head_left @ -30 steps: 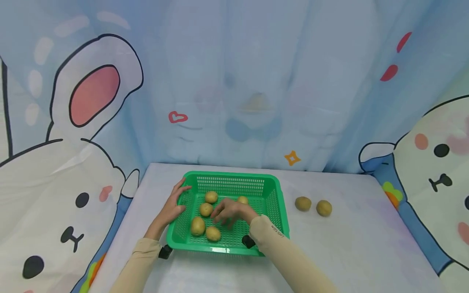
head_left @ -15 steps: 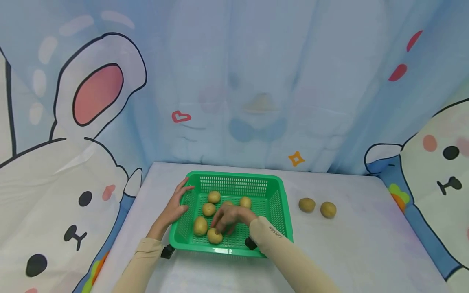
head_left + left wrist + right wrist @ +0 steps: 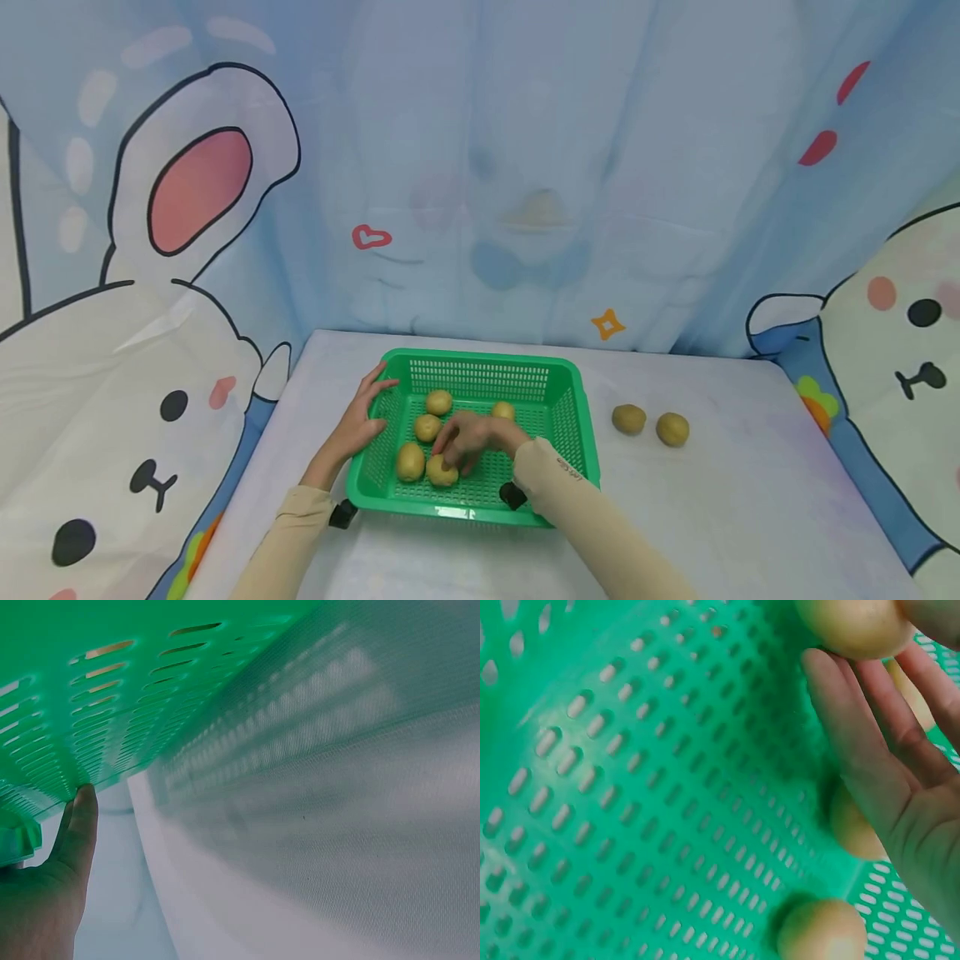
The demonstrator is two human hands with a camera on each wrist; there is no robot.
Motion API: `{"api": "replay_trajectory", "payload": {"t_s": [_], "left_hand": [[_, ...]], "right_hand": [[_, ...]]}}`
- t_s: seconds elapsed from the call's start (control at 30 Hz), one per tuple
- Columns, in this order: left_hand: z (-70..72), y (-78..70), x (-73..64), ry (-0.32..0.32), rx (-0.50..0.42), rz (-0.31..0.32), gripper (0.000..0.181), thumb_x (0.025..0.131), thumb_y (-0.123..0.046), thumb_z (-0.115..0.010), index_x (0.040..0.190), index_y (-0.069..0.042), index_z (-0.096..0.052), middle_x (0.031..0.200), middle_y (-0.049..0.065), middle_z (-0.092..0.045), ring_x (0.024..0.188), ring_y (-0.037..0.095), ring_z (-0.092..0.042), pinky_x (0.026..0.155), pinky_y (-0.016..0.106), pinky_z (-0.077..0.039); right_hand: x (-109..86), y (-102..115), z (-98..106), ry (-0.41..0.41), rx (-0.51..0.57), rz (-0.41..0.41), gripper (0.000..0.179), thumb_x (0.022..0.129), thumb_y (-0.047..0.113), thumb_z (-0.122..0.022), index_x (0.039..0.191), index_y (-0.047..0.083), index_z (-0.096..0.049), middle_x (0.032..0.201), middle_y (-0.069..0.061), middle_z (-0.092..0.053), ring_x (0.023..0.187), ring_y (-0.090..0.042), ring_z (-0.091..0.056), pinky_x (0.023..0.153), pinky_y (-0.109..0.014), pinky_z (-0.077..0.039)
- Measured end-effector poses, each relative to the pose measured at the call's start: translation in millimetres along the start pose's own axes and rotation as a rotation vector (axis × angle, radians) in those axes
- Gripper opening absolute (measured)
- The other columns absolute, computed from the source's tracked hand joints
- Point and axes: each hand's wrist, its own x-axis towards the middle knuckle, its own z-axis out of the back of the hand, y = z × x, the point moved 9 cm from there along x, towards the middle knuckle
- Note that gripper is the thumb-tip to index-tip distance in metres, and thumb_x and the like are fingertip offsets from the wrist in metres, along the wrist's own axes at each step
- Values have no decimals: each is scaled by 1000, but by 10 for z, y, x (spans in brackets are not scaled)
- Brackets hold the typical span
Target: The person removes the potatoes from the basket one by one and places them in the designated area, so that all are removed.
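A green plastic basket [image 3: 457, 505] with slotted walls stands on the table. My left hand [image 3: 352, 425] holds its left rim; in the left wrist view a finger [image 3: 82, 825] lies against the outer wall. Reaching into the basket, my right hand [image 3: 472, 435] pinches a potato [image 3: 440, 473] near the front. The right wrist view has this potato [image 3: 855, 630] between thumb and fingers. Beside it lies an oval potato [image 3: 410, 462]. Farther back are a round potato [image 3: 427, 428], another potato [image 3: 438, 402] and, partly behind my hand, one more potato [image 3: 503, 410].
Two loose potatoes, a left one [image 3: 628, 419] and a right one [image 3: 672, 429], lie on the white-covered table [image 3: 750, 492] right of the basket. A blue printed curtain [image 3: 525, 167] rises behind the table's back edge.
My right hand's fingers have come down onto the front potato, which has shifted slightly. A potato that showed behind that hand half a second ago is now hidden. My left hand stays at the rim.
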Motion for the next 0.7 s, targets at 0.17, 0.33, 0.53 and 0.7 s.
{"api": "replay_trajectory", "payload": {"t_s": [0.17,0.33,0.53,0.7], "left_hand": [[0,6,-3,-2,-3,-5,68,67,19,-47,135,14,-48,158,31,-12,145,51,-7,101,65,-28],[-34,158,22,-13,6,-18,69,67,19,-47,136,13,-47,159,28,-12,145,50,-7,98,64,-30],[-56,409,58,-20,29,-16,73,66,15,-49,138,7,-50,162,19,-14,148,45,-8,101,63,-29],[-45,427,67,-17,15,-28,72,66,15,-50,138,7,-50,162,19,-14,148,45,-8,103,66,-26]], "right_hand": [[-128,82,185,-42,59,77,23,84,-2,-65,106,1,-72,91,-7,-70,79,-19,-68,74,-44,-57],[-352,138,401,-118,110,137,26,85,-1,-69,110,-4,-70,100,-13,-66,82,-24,-68,79,-50,-55],[-674,129,720,-197,156,184,32,85,1,-69,117,-4,-68,111,-16,-65,92,-26,-68,83,-51,-54],[-1036,109,1080,-294,160,188,36,86,5,-70,121,-2,-66,117,-17,-64,101,-27,-66,85,-48,-54]]}}
